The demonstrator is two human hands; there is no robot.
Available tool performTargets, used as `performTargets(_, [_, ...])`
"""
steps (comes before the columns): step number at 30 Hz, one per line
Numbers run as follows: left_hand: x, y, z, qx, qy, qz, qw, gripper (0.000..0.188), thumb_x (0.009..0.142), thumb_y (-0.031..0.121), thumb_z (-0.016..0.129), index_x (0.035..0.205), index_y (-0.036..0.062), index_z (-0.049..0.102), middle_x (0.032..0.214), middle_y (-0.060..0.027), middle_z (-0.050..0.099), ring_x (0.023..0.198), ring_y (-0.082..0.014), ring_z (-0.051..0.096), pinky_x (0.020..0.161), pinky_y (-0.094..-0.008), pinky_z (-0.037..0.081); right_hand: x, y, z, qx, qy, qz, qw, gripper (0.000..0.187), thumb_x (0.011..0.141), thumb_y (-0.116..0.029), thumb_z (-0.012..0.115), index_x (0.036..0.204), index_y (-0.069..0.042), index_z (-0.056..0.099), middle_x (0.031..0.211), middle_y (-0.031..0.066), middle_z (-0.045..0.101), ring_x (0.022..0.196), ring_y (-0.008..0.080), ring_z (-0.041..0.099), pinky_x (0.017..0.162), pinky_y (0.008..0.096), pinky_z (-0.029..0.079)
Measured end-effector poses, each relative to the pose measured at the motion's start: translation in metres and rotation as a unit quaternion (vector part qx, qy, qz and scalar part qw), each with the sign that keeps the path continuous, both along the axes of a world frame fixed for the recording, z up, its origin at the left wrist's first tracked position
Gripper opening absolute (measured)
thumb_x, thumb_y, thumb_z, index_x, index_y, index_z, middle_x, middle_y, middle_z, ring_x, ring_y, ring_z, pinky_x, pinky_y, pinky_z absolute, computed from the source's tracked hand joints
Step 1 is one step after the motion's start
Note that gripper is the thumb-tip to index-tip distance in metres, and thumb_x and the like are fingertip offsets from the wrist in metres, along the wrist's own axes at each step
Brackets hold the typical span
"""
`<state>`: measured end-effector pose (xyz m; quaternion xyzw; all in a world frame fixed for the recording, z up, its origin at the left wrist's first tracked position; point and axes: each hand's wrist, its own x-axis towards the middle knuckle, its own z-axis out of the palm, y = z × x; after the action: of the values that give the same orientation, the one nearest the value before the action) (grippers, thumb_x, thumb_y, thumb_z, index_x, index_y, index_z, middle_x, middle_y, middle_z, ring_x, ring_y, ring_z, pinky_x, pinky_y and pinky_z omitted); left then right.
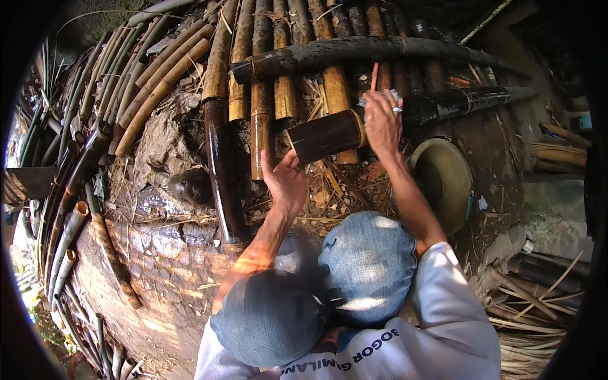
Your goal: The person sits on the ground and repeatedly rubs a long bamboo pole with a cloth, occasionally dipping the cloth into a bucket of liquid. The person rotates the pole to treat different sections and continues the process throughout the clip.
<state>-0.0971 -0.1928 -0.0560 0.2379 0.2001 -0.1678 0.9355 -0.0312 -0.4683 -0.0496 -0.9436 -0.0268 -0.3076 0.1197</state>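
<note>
A short, dark, wet-looking bamboo section [326,136] with pale cut rims lies at a slant between my hands. At its left end, the fingers of my left hand [287,183] grip the rim, thumb held apart. My right hand [382,123] is closed just beside the right end. From its fingers a thin orange stick [374,76] points away from me. Crumpled silvery-white material [398,101] shows at the same fingers; its kind I cannot make out. My palm hides the rest of what is held.
Long bamboo poles [261,82] lie side by side ahead, with a thick dark pole [354,52] across them. A round pale basin [470,174] stands right of my knees. Curved poles [166,95] are stacked at left. Split strips [532,342] lie lower right.
</note>
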Motion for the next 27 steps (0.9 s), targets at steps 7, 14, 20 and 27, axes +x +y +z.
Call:
performTargets(7, [-0.002,0.009,0.010,-0.013,0.004,-0.040,0.999,0.083,0.098,0.072,0.045,0.123,-0.0043,0.068,0.124,-0.0145,0.070,0.119,-0.0264,0.062,0.114,-0.0390,0.038,-0.068,0.164,-0.028,0.047,0.054,0.185,0.980,0.043,0.098,-0.016,0.066,0.141,-0.021,0.065,0.143,0.0031,0.063,0.143,0.0316,0.048,0.127,0.0566,0.022])
performTargets(14, [0.013,0.004,0.015,0.234,-0.066,-0.086,0.966,0.038,0.107,0.036,0.061,0.126,0.0044,0.070,0.122,-0.0027,0.071,0.114,-0.0139,0.060,0.104,-0.0317,0.043,0.015,-0.037,-0.004,-0.031,-0.013,-0.065,0.997,0.025,0.102,-0.016,0.055,0.116,-0.009,0.075,0.125,0.0085,0.071,0.127,0.0334,0.059,0.114,0.0507,0.041])
performTargets(20, [-0.009,0.025,-0.026,0.522,-0.208,-0.121,0.818,0.033,0.106,0.032,0.064,0.099,-0.0008,0.068,0.084,0.0032,0.060,0.080,-0.0079,0.048,0.074,-0.0265,0.043,-0.032,0.146,0.016,0.135,0.000,0.136,0.982,0.020,0.097,-0.017,0.066,0.113,-0.012,0.077,0.118,0.0075,0.072,0.127,0.0316,0.058,0.120,0.0571,0.030])
performTargets(27, [0.007,0.007,-0.010,0.539,-0.186,-0.088,0.817,0.049,0.106,0.042,0.062,0.078,0.0043,0.048,0.075,0.0027,0.037,0.073,-0.0092,0.033,0.064,-0.0300,0.033,-0.012,-0.045,0.003,0.055,-0.048,-0.012,0.997,0.023,0.104,-0.007,0.052,0.117,-0.005,0.071,0.133,0.0131,0.066,0.133,0.0405,0.054,0.120,0.0491,0.037])
